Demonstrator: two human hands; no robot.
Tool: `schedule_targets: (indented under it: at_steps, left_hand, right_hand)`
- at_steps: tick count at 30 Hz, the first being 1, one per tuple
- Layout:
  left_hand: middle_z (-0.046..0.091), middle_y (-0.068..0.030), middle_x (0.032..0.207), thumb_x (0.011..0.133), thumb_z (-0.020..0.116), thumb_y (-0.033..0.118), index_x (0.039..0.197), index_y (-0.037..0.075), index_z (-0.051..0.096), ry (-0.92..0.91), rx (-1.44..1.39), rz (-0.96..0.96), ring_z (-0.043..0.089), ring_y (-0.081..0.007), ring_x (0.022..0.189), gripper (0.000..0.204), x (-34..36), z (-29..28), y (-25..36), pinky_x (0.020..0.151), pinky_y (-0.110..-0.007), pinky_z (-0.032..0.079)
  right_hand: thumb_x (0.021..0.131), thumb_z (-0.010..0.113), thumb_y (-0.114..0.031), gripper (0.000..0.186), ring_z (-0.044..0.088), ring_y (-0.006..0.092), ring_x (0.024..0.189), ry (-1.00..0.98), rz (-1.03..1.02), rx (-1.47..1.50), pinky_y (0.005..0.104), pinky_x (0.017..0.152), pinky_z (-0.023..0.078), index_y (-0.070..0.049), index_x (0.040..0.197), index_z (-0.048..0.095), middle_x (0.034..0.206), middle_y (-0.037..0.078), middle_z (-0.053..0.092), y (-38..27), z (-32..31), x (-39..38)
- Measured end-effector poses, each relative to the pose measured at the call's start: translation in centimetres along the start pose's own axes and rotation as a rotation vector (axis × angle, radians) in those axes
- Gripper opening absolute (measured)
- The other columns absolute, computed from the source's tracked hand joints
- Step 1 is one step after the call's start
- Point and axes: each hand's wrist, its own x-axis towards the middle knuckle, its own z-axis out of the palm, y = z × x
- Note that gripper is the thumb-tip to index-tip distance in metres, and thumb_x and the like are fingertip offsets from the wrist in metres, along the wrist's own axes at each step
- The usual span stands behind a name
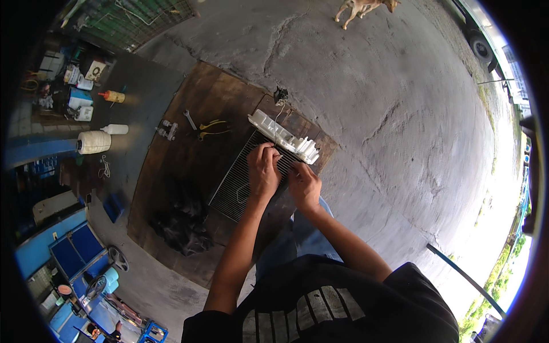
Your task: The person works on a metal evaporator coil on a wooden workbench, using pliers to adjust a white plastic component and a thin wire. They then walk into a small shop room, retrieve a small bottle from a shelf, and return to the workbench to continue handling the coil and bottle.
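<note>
A car radiator (230, 184) with dark fins lies on the wooden board, its white plastic tank (280, 136) on the far side. My left hand (264, 174) is over the fins beside the tank, fingers pinched together. A thin white cord (277, 121) runs from a small black object (280, 94) across the tank to those fingertips. My right hand (305, 187) is closed at the radiator's right edge, close to the tank; whatever its fingertips hold is too small to make out. A thin pale loop (242, 193) lies on the fins.
The wooden board (166, 150) bears yellow-handled pliers (213, 130), a wrench (190, 119), a metal fitting (167, 130) and a crumpled black bag (182, 223). Left stand a large cord spool (94, 142), a white bottle (116, 129) and an orange-capped bottle (112, 96). A dog (361, 9) is far off.
</note>
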Motion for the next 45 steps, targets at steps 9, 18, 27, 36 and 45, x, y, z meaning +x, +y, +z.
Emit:
schedule_targets:
  at_steps: [9,18,27,36,45]
  left_hand:
    - [0.066,-0.0086,0.110,0.090,0.068,0.001,0.102,0.006,0.061,-0.005,-0.003,0.028,0.063,-0.0318,0.107,0.015,-0.2,-0.7,-0.1,0.096,-0.047,0.045]
    - [0.072,-0.0087,0.108,0.094,0.070,0.005,0.108,0.007,0.064,0.048,-0.116,-0.036,0.068,-0.0313,0.100,0.016,-0.6,-1.2,0.1,0.089,-0.044,0.049]
    - [0.076,-0.0065,0.097,0.093,0.071,0.003,0.102,0.007,0.067,0.115,-0.128,0.006,0.070,-0.0303,0.089,0.011,0.8,-0.4,-0.5,0.084,-0.043,0.050]
    - [0.071,-0.0040,0.095,0.090,0.073,0.004,0.102,0.010,0.070,0.097,-0.101,0.074,0.067,-0.0274,0.090,0.014,0.9,-1.0,-0.9,0.086,-0.042,0.047]
    - [0.072,-0.0066,0.089,0.093,0.071,0.005,0.104,0.007,0.070,0.070,-0.281,-0.094,0.069,-0.0247,0.076,0.011,0.1,-0.1,-0.8,0.071,-0.038,0.054]
  right_hand:
    - [0.082,0.072,-0.005,0.033,0.073,0.0333,0.077,-0.144,-0.232,-0.065,0.0420,0.065,0.059,-0.012,0.114,0.077,0.090,0.008,0.072,-0.3,1.3,3.8]
    - [0.077,0.067,0.003,0.031,0.072,0.0328,0.077,-0.142,-0.279,-0.109,0.0431,0.062,0.058,-0.012,0.104,0.071,0.090,0.007,0.069,0.9,1.7,3.7]
    - [0.077,0.064,0.004,0.036,0.069,0.0322,0.071,-0.087,-0.366,-0.080,0.0435,0.057,0.056,-0.014,0.108,0.064,0.091,0.006,0.062,0.9,2.2,3.9]
    - [0.077,0.061,0.008,0.038,0.070,0.0361,0.077,-0.162,-0.325,0.006,0.0447,0.062,0.058,-0.011,0.110,0.065,0.096,0.008,0.066,0.1,0.7,4.3]
    - [0.081,0.061,0.006,0.033,0.070,0.0378,0.077,-0.184,-0.314,0.051,0.0467,0.063,0.058,-0.011,0.109,0.064,0.097,0.010,0.065,0.2,0.8,4.4]
